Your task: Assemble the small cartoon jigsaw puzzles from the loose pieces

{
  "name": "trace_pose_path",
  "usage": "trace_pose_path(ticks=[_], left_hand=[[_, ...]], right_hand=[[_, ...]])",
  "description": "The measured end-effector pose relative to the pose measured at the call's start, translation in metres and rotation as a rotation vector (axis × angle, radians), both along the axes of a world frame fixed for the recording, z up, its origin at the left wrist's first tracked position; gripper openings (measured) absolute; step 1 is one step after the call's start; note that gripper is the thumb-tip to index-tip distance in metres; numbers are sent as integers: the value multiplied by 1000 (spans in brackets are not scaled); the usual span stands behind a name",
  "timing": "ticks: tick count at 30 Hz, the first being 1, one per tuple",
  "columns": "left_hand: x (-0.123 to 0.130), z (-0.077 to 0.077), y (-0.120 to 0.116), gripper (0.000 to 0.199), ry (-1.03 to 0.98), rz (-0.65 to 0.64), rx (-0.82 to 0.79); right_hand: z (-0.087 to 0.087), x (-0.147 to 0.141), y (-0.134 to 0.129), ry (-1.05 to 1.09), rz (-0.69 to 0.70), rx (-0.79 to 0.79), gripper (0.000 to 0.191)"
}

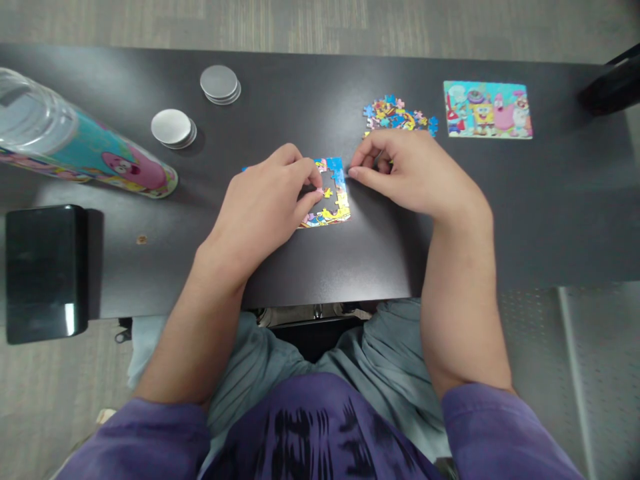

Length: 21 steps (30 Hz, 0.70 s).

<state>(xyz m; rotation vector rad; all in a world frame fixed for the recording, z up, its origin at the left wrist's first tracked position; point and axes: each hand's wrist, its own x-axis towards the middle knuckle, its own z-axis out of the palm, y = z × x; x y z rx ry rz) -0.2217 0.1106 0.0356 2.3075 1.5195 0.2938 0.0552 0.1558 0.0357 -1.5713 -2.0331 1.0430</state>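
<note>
A partly assembled jigsaw puzzle (343,193) lies on the dark table, its colourful border framing a bare middle. My left hand (267,203) covers the puzzle's left part. Its thumb and index finger pinch a small yellow and pink puzzle piece (327,193) over the bare middle. Just off the puzzle's right edge is my right hand (400,170), thumb and index fingertips brought together; whatever may be between them is too small to make out. Behind that hand sits a heap of loose puzzle pieces (395,115), partly hidden by it.
A cartoon picture card (489,110) lies at the back right. On the left are two stacks of round discs (219,81), a clear-ended printed tube (90,147) on its side and a black box (46,272). A dark object (613,87) stands at the far right.
</note>
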Motion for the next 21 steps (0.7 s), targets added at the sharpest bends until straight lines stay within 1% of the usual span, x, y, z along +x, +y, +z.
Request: trace_pose_path(ticks=[4,7,10,13,15,17,19,21], left_hand=[[1,2,0,21,15,-3,-13],[4,6,-1,21,31,7,-29],[8,12,-2,30,72,27,-78],[9,14,-3,38,76,33,-84],[8,13,-2,40,60,44,-55],[5,11,-2,37,36,56,-37],[2,8,-1,32,11,58,-43],[-1,6,0,31,-3,42,-66]], right_hand=[[-2,1,1,-22,20,28,23],[-3,2,0,-42,42,75,18],[-1,3,-2,-30,27,136,19],[5,10,-3,-36,-32,224,15],[11,18,-4,-80,-84,302,20],[18,32,-5,-141,-140,373,24],[23,49,-7,-183,-199,423,23],[24,67,-9,-191,-249,454,23]])
